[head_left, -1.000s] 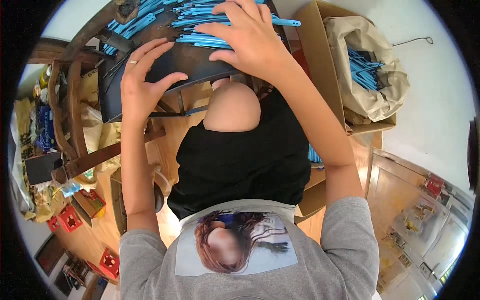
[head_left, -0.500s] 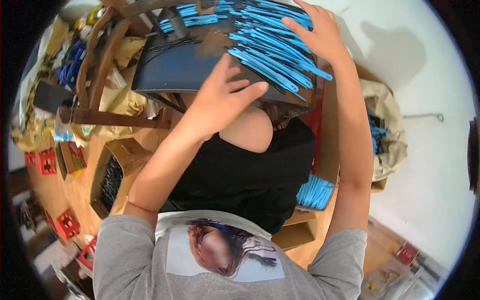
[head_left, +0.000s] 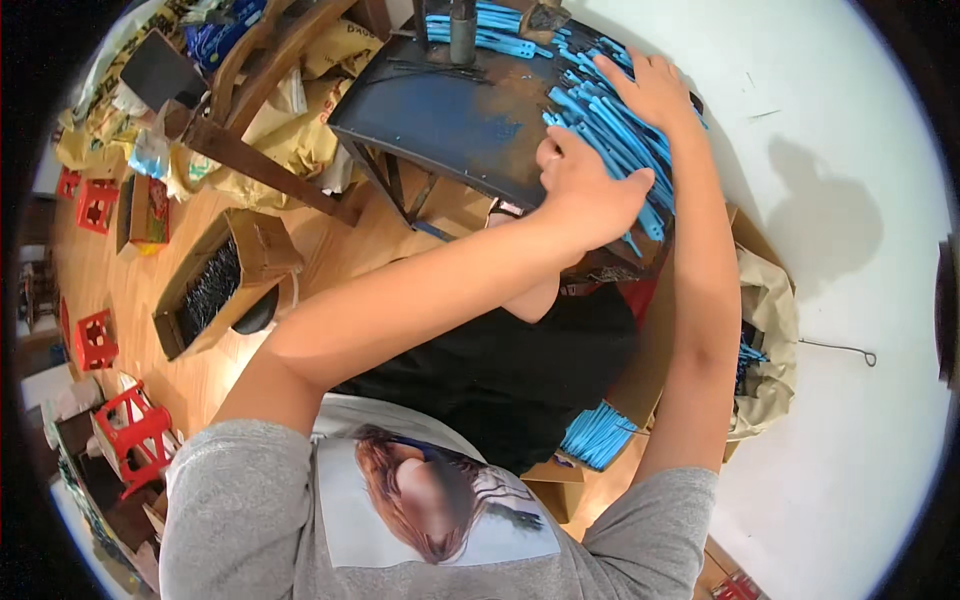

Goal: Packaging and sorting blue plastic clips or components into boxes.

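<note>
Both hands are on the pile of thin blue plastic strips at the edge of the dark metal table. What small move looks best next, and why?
Probably draw both palms closer to square the pile. The left hand and right hand lie flat on the blue plastic strips, which fan out unevenly, some overhanging the dark metal table edge.

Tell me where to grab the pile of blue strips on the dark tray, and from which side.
Take the blue strips across their middles, coming from above between the left hand and right hand. They lie flat and roughly parallel on the dark tray, ends overhanging its near edge.
</note>
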A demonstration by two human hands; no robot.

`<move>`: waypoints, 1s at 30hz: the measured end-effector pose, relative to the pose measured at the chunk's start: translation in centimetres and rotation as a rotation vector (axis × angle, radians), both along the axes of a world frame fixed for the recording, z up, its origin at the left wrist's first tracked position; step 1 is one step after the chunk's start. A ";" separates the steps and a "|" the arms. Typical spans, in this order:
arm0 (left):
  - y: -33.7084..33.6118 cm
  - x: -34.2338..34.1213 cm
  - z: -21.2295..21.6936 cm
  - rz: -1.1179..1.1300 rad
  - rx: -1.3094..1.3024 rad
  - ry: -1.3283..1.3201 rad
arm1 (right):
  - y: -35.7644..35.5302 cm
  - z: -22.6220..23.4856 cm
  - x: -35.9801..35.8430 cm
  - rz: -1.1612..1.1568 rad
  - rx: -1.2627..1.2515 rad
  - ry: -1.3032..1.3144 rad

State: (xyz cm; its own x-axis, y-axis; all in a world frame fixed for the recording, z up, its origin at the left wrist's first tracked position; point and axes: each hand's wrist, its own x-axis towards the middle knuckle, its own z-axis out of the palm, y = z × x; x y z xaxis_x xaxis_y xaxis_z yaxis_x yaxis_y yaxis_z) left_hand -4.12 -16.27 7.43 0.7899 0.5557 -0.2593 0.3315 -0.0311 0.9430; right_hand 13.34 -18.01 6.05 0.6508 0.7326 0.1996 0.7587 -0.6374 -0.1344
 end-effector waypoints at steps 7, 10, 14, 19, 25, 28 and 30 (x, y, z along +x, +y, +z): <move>-2.0 2.0 -1.2 0.122 0.098 -0.080 | 0.8 0.8 -0.2 -0.088 -0.057 -0.008; -2.5 2.4 -1.5 0.168 0.132 -0.140 | 0.7 0.7 -0.2 -0.070 -0.042 -0.006; -2.3 3.3 -1.6 0.202 0.104 -0.170 | 0.4 0.9 -0.4 -0.051 -0.007 0.041; -2.1 3.9 -1.6 0.282 0.069 -0.268 | 0.2 0.8 -0.9 -0.062 -0.003 0.152; -1.6 4.0 -1.7 0.287 0.080 -0.381 | -1.0 1.8 -1.4 -0.087 0.044 0.340; -0.7 4.5 -1.8 0.251 0.038 -0.434 | -1.0 1.7 -0.4 -0.062 -0.010 0.476; 0.0 4.7 -1.7 0.235 0.015 -0.455 | -0.8 0.6 -0.3 -0.102 0.199 0.593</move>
